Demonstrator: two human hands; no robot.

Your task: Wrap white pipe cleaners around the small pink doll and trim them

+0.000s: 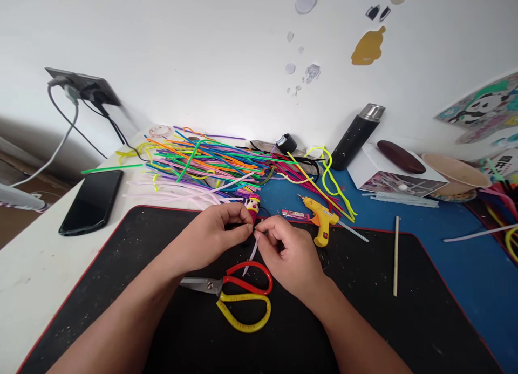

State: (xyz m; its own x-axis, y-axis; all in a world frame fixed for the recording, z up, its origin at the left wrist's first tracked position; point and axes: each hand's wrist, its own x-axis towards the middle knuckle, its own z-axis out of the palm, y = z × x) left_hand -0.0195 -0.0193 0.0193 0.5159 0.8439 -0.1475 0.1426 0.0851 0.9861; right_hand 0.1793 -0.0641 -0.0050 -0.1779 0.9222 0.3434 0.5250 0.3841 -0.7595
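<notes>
My left hand (224,233) and my right hand (289,250) meet over the black mat, each with thumb and forefinger pinched together. What lies between the fingertips is too small and covered to make out. A pale lilac pipe cleaner (251,258) shows just below the fingertips; whether it is held or lies on the mat is unclear. Right behind the left fingers is a small figure (253,203) with a yellow top and red body, partly hidden. Scissors (246,297) with one red and one yellow handle lie nearer me, below the hands.
Many coloured pipe cleaners (210,161) are heaped at the back. A yellow glue gun (321,216) lies right of my hands, a wooden stick (396,255) farther right. A phone (92,202) is at left; a black flask (356,139) leans beside a white box (394,174).
</notes>
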